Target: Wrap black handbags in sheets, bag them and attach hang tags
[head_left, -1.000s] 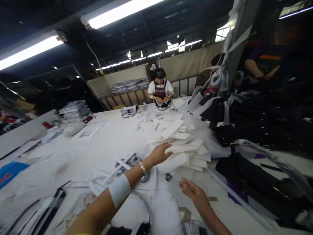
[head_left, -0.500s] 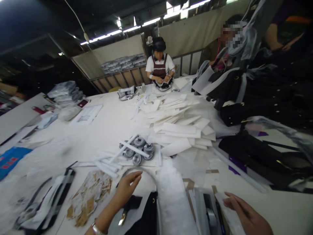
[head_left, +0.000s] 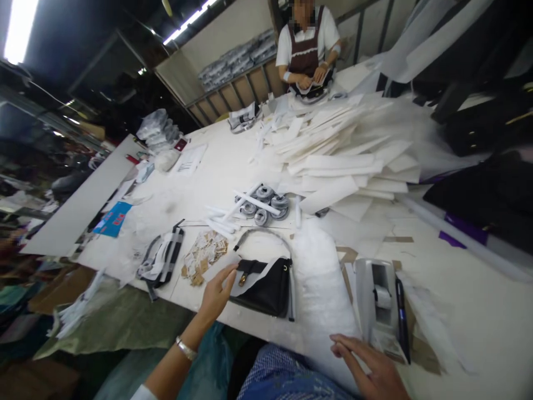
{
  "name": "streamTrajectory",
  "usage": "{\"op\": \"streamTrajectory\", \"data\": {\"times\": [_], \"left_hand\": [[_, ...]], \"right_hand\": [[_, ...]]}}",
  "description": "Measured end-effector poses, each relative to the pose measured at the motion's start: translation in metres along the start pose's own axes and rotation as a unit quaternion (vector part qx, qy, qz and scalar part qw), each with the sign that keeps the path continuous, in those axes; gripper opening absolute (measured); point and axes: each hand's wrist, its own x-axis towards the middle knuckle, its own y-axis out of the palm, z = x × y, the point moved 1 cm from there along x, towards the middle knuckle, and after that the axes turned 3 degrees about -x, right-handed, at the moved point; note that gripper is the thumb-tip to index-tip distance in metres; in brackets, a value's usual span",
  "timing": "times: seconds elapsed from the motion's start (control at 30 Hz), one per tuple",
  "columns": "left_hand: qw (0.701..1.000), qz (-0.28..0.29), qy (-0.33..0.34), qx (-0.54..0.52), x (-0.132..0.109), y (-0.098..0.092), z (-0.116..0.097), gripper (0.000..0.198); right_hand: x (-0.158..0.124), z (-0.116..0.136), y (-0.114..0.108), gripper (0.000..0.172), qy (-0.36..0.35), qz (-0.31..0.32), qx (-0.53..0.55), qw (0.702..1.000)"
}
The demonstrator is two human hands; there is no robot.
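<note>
A small black handbag [head_left: 264, 284] with a grey handle lies at the near edge of the white table [head_left: 216, 166]. My left hand [head_left: 217, 294] rests on the bag's left side, fingers bent over a white paper sheet tucked at its flap. My right hand [head_left: 370, 369] lies low at the table edge, fingers stretched flat on a white foam wrap [head_left: 320, 289] beside a grey tape dispenser [head_left: 377, 303].
A heap of white paper sheets [head_left: 345, 150] covers the table's middle and far right. Grey tape rolls [head_left: 264, 201] and white tubes sit behind the bag. Paper scraps [head_left: 204, 255] and a striped strap [head_left: 164, 261] lie left. A person [head_left: 308, 47] works at the far end. Dark bags [head_left: 483, 183] fill the right.
The view tilted down toward the near table edge. My left hand drew back from the paper heap onto the black handbag; my right hand dropped to the foam wrap.
</note>
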Motion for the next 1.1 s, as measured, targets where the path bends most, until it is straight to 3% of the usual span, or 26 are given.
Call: {"op": "streamTrajectory", "data": {"times": [0.07,0.13,0.2,0.27,0.33,0.47,0.67,0.9,1.1], "left_hand": [[1.000,-0.003,0.009,0.018,-0.013,0.003,0.013,0.047],[0.999,-0.005,0.022,0.029,-0.020,0.007,0.027,0.047],[0.998,-0.001,0.054,0.043,-0.020,0.011,0.041,0.045],[0.989,0.008,0.120,0.081,-0.018,0.016,0.055,0.041],[0.971,0.019,0.200,0.128,-0.016,0.024,0.067,0.043],[0.946,0.029,0.287,0.151,-0.017,0.043,0.085,0.049],[0.930,-0.027,0.336,0.150,-0.020,0.067,0.106,0.051],[0.915,-0.081,0.359,0.168,-0.035,0.076,0.117,0.050],[0.902,-0.043,0.381,0.198,-0.035,0.063,0.107,0.058]], "right_hand": [[-0.006,-0.014,0.029,0.018,-0.063,0.029,0.004,0.998],[-0.005,-0.029,0.054,0.025,-0.175,0.039,-0.050,0.983],[0.000,-0.045,0.074,0.034,-0.296,0.015,-0.167,0.940],[0.008,-0.060,0.088,0.039,-0.358,-0.032,-0.299,0.884],[0.017,-0.071,0.096,0.040,-0.353,-0.075,-0.392,0.846],[0.025,-0.081,0.103,0.040,-0.336,-0.078,-0.459,0.819],[0.028,-0.091,0.106,0.038,-0.359,-0.081,-0.484,0.794],[0.027,-0.091,0.112,0.044,-0.349,-0.085,-0.490,0.794],[0.016,-0.084,0.109,0.047,-0.355,-0.110,-0.496,0.785]]}}
